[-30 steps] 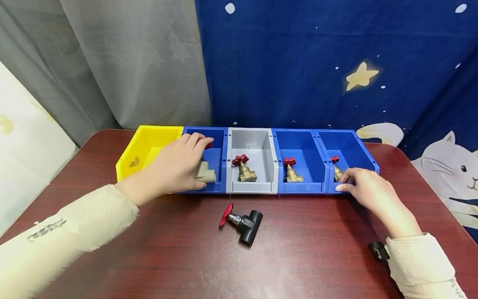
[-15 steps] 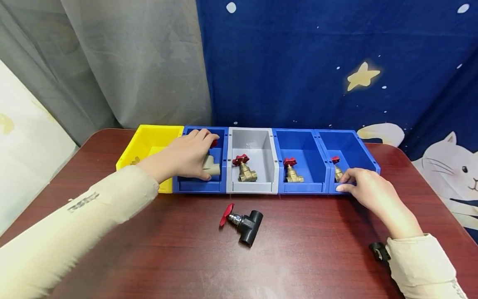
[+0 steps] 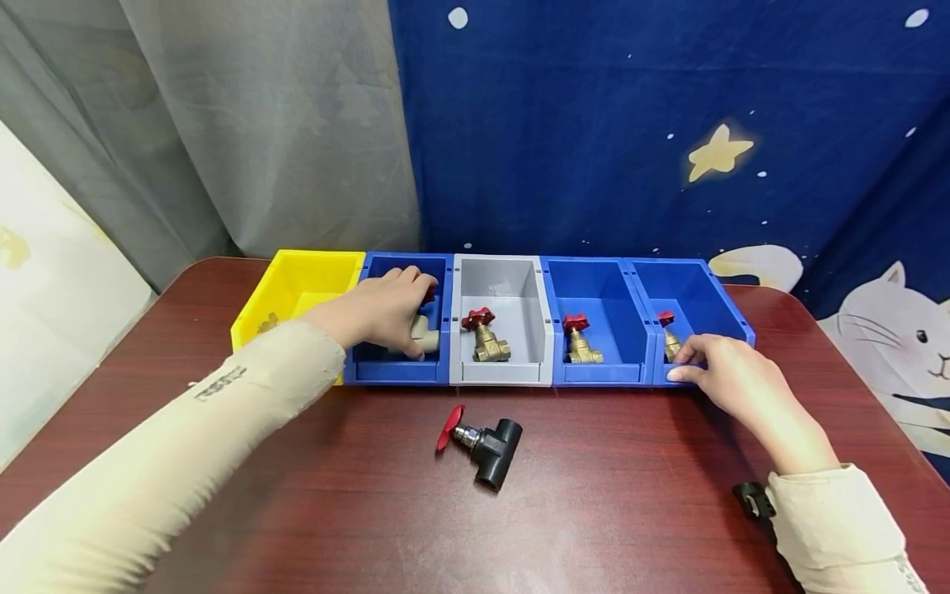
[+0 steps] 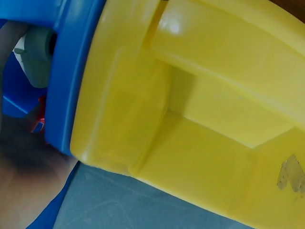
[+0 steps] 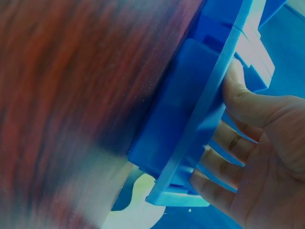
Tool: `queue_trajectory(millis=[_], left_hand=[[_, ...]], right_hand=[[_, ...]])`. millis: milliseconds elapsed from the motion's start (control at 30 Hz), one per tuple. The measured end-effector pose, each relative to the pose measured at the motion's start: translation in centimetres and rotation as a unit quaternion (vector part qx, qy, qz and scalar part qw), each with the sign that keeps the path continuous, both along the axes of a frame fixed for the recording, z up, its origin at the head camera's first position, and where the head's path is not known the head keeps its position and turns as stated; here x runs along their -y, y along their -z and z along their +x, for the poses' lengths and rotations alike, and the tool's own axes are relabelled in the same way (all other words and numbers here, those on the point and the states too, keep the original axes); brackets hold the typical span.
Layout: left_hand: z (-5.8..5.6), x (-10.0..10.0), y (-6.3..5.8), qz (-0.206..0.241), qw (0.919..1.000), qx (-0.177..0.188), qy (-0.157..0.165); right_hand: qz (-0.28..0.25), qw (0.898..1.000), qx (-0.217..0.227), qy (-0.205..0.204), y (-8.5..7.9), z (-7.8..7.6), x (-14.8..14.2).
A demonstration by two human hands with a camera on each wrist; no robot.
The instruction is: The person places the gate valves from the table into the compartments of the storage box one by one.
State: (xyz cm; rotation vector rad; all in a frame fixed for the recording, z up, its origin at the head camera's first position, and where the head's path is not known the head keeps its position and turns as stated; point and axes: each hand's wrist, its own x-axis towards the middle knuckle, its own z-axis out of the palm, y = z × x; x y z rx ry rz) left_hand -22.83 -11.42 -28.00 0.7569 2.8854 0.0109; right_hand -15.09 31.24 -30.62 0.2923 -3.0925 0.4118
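My left hand (image 3: 387,313) reaches into the blue bin (image 3: 397,373) beside the yellow one and holds a beige plastic valve (image 3: 425,339) with a red handwheel, mostly covered by the fingers. The left wrist view shows the pale valve body (image 4: 37,62) beyond the blue wall. At the far right, my right hand (image 3: 735,379) grips the front lip of the end blue bin (image 3: 723,301). In the right wrist view its thumb and fingers (image 5: 224,143) lie on opposite sides of that bin's edge. A brass valve (image 3: 671,344) sits inside, partly hidden by the hand.
A black valve (image 3: 493,452) with a red handle lies on the brown table (image 3: 594,495) before the bins. Brass valves stand in the grey bin (image 3: 501,374) and the neighbouring blue bin (image 3: 601,374). The yellow bin (image 3: 297,280) is leftmost; curtains hang behind.
The left hand has moved right and down, with the beige valve lower in the blue bin. The right hand stays on the end bin's lip.
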Motion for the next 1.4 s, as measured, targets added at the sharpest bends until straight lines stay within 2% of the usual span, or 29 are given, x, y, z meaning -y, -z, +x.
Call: queue_trajectory(millis=[467, 600, 800, 1033, 1233, 1400], left_hand=[[0.2, -0.3, 0.5, -0.009, 0.9997, 0.021, -0.003], [0.2, -0.2, 0.3, -0.017, 0.9994, 0.026, -0.013], [0.3, -0.3, 0.0, -0.038, 0.9986, 0.034, -0.010], [0.3, -0.3, -0.1, -0.017, 0.9989, 0.041, -0.017], [0.6, 0.2, -0.2, -0.005, 1.0000, -0.006, -0.006], [1.6, 0.8, 0.0, 0.003, 0.9984, -0.057, 0.001]], right_hand=[[-0.001, 1.000, 0.006, 0.003, -0.1, 0.0, 0.1], [-0.001, 1.000, 0.006, 0.004, -0.1, 0.0, 0.1], [-0.001, 1.000, 0.006, 0.003, 0.0, 0.0, 0.1], [0.006, 1.000, 0.002, 0.000, -0.1, 0.0, 0.0], [0.003, 1.000, 0.004, 0.003, -0.1, 0.0, 0.0], [-0.002, 1.000, 0.003, 0.004, 0.1, 0.0, 0.0]])
